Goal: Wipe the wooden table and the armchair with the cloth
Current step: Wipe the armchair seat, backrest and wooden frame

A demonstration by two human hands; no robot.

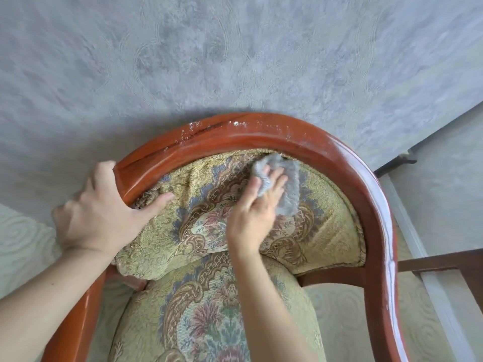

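No text, label, brand, number or sign could be read anywhere in the view.

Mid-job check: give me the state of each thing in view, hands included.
cloth: bunched, pressed against the upholstered backrest
right hand: fingers straight, pressing the cloth
left hand: grip on the wooden top rail
wooden top rail: glossy, white specks along its upper edge
seat cushion: bare
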